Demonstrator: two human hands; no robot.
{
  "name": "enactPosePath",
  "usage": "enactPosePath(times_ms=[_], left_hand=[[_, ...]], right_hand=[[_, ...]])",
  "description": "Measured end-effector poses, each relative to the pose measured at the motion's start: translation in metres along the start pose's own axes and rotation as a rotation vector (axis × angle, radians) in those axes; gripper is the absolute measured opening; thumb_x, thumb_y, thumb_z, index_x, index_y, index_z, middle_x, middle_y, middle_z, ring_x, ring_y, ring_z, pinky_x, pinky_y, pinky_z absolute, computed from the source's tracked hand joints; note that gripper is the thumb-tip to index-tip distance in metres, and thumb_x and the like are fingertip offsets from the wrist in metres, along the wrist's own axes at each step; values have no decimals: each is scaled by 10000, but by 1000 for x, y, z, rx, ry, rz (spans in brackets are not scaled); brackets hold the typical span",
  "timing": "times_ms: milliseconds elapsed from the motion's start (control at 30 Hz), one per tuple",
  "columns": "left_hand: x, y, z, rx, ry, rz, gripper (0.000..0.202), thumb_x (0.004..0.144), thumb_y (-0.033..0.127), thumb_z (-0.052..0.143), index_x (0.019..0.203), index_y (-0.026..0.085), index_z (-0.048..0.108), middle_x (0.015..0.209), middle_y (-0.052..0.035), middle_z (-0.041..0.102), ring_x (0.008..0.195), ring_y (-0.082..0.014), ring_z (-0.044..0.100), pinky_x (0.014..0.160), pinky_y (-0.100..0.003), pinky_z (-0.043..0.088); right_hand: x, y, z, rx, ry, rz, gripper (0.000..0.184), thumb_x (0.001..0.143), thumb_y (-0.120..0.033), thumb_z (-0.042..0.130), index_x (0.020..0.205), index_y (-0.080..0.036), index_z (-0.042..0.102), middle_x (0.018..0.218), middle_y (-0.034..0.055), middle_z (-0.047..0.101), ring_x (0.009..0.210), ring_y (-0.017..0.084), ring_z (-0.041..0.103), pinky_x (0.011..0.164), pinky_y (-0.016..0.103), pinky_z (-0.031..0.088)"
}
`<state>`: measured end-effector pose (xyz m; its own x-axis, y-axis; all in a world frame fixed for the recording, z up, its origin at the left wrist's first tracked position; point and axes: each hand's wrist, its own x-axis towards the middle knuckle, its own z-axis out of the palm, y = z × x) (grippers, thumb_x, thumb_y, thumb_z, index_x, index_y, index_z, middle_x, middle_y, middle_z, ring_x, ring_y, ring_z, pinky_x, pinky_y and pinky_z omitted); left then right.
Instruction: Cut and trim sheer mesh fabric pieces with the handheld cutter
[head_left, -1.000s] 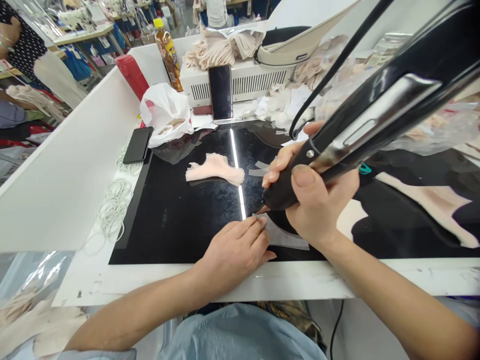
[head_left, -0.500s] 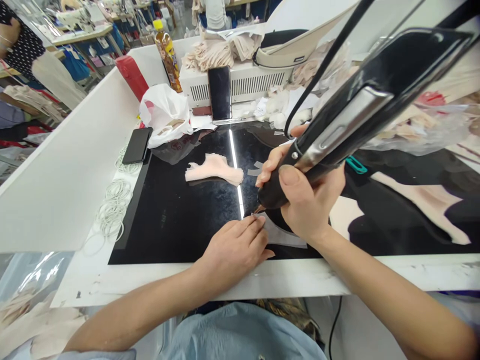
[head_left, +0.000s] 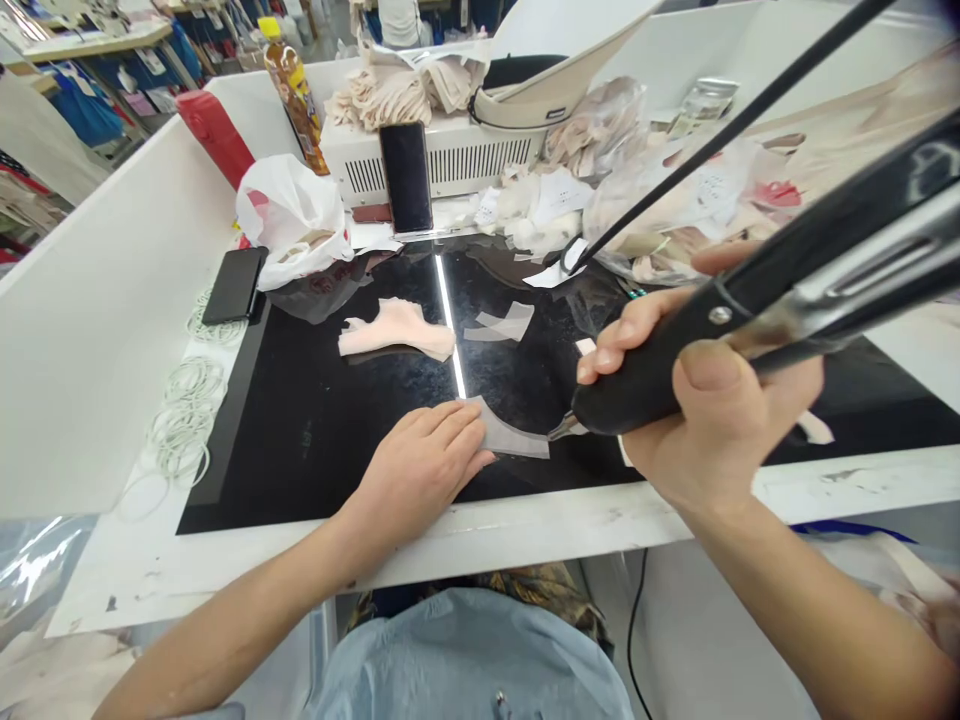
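My left hand [head_left: 427, 458] lies flat on the black work surface, fingers stretched together over the left end of a thin, whitish, see-through curved fabric piece [head_left: 511, 436]. My right hand [head_left: 712, 410] is wrapped around a black hand tool [head_left: 637, 395] with a silver lever and a narrow metal tip. That tip points down at the right end of the sheer piece; whether it touches is unclear. Beyond my left hand is a pale pink shaped fabric piece [head_left: 397, 329]. More sheer scraps [head_left: 510, 323] lie to its right. My right hand and the tool partly hide other pink pieces.
White elastic rings [head_left: 184, 410] and a black phone [head_left: 234, 285] lie along the left edge. At the back are a white plastic bag [head_left: 292, 215], an upright phone [head_left: 406, 178], a bottle [head_left: 294, 95] and piled fabric [head_left: 390, 92]. A black cord [head_left: 720, 140] crosses the upper right.
My right hand has moved the tool rightward along the sheer piece, from beside my left fingertips to its right end. My left hand has flattened. The view has shifted right.
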<state>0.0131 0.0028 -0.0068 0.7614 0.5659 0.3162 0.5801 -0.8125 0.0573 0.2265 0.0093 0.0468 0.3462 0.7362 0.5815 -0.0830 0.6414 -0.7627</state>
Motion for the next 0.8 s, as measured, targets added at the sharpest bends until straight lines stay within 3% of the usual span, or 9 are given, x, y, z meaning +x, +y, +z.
enactPosePath(times_ms=[167,333,400,600,800], left_hand=[[3,2,-1,14,45,41,182,1027,245,530,1134,145,639,1290,-60,681,1206,-224,600,1077,-392,435],[10,9,-8,17,-3,109,100,976,145,562,999,161,658,935,-26,670,876,-193,584,859,-353,477],[17,12,-11,9,-18,136,121,983,140,542,960,166,658,876,-19,640,835,-187,565,827,-347,466],[37,23,-6,-10,-70,146,197,1017,154,492,898,178,647,833,-9,623,850,-176,571,820,-340,435],[41,26,5,-8,-109,128,204,1025,206,496,871,183,627,838,-14,622,836,-186,560,822,-355,408]], right_hand=[[-13,-7,-7,-2,-36,18,413,717,-425,840,1093,-357,683,751,-22,632,558,151,590,461,321,534],[-18,-3,-8,-24,-50,-19,388,759,-411,806,1123,-367,682,762,-25,638,555,146,587,476,326,538],[-19,-1,-8,-15,-58,-31,382,773,-394,794,1137,-358,681,768,-25,641,549,141,588,476,320,533],[-21,-2,-7,-37,-29,-11,385,776,-427,786,1138,-383,665,776,-25,643,525,149,579,455,319,505],[-22,-2,-6,-25,-14,17,413,756,-431,798,1142,-382,659,781,-21,646,495,151,544,443,335,479]])
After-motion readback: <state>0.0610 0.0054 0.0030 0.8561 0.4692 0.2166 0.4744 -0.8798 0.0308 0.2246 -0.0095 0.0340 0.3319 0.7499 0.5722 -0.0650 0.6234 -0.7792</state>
